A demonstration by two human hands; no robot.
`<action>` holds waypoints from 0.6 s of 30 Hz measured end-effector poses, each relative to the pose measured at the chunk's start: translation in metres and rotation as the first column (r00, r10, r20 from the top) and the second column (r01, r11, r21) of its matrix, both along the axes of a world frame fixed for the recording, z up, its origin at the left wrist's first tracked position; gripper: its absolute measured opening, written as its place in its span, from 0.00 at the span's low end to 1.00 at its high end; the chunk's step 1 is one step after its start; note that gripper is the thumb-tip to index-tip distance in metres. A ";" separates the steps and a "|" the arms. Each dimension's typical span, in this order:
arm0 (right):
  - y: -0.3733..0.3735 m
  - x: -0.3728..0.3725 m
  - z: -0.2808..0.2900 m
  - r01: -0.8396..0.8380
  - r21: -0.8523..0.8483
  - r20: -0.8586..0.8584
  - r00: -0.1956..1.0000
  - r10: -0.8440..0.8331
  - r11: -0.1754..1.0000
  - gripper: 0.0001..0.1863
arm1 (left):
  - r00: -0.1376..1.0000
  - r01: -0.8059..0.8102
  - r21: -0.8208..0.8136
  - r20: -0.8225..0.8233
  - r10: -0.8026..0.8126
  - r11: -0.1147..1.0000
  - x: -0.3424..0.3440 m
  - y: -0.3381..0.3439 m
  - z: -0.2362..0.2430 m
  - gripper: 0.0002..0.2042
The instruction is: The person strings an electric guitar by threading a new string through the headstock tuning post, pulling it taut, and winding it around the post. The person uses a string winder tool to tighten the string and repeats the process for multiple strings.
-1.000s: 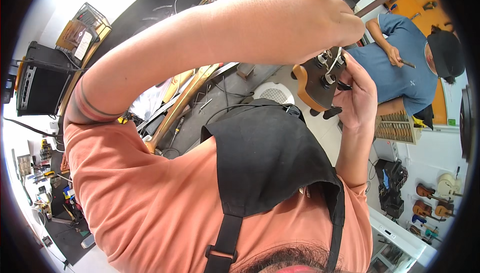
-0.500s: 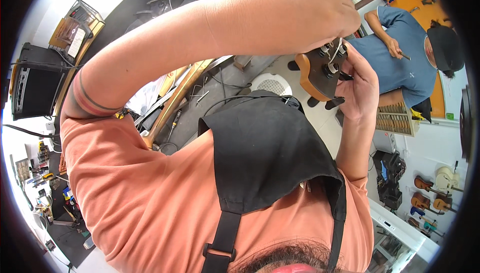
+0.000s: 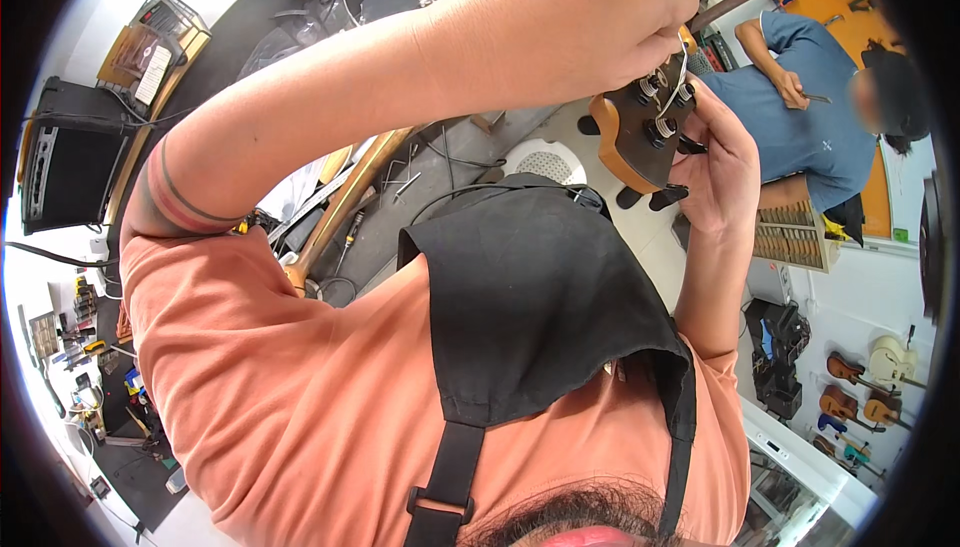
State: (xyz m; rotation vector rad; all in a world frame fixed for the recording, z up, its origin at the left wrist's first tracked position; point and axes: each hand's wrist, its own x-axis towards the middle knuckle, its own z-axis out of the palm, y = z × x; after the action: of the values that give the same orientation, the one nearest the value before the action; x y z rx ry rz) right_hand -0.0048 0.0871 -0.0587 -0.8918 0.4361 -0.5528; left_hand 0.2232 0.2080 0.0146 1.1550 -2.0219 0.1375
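Observation:
A bass or guitar headstock (image 3: pixel 632 137), dark-faced with light wooden edges, is held up at the upper right. Metal tuning posts (image 3: pixel 661 131) stand on its face, and black tuning keys (image 3: pixel 668 198) stick out along its edge. A pale thin string (image 3: pixel 679 87) curves over the posts. My left hand (image 3: pixel 640 22) is closed just above the headstock, with the string running up beside it; its fingertips are hidden. My right hand (image 3: pixel 722 162) grips the headstock from the right, palm toward the keys, its fingers partly behind the wood.
A co-worker (image 3: pixel 800 107) in a blue shirt stands at the right, holding a small tool. A dark workbench (image 3: pixel 440 172) with cables and hand tools lies beneath my left arm. A black amplifier (image 3: pixel 75 162) is at the far left. Several guitars (image 3: pixel 845 402) hang at the right wall.
My left hand has shifted slightly up and left, uncovering more of the string and tuning posts. My right hand and the headstock stay nearly in place.

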 end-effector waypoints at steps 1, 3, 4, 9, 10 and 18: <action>0.001 0.001 0.002 0.008 0.007 -0.016 1.000 -0.008 1.000 0.20 | 1.000 -0.005 0.075 -0.030 0.007 0.997 0.001 0.001 0.004 0.10; 0.002 0.002 0.001 -0.015 0.024 0.002 1.000 0.015 1.000 0.20 | 0.994 -0.027 0.333 -0.088 0.060 0.942 0.003 0.009 0.030 0.11; 0.001 0.002 0.001 -0.050 0.032 0.038 0.998 0.049 0.998 0.20 | 0.988 -0.058 0.412 -0.108 0.112 0.909 0.000 0.015 0.035 0.12; -0.002 0.003 -0.002 -0.077 0.031 0.043 0.996 0.075 0.997 0.20 | 0.962 -0.151 0.242 -0.188 0.199 0.959 -0.009 0.021 0.013 0.13; 0.000 0.005 -0.001 -0.069 0.029 0.041 0.997 0.068 0.997 0.20 | 0.966 -0.137 0.230 -0.185 0.181 0.964 -0.006 0.022 0.012 0.13; 0.002 0.017 -0.004 -0.192 0.075 0.080 0.979 0.186 0.979 0.21 | 0.947 -0.198 0.228 -0.206 0.246 0.953 -0.002 0.029 0.001 0.13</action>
State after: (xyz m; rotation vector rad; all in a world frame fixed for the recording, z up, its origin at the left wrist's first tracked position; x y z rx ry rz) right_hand 0.0125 0.0894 -0.0632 -0.8216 0.3025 -0.3884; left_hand 0.2213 0.2373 0.0155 1.4586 -1.7241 -0.0930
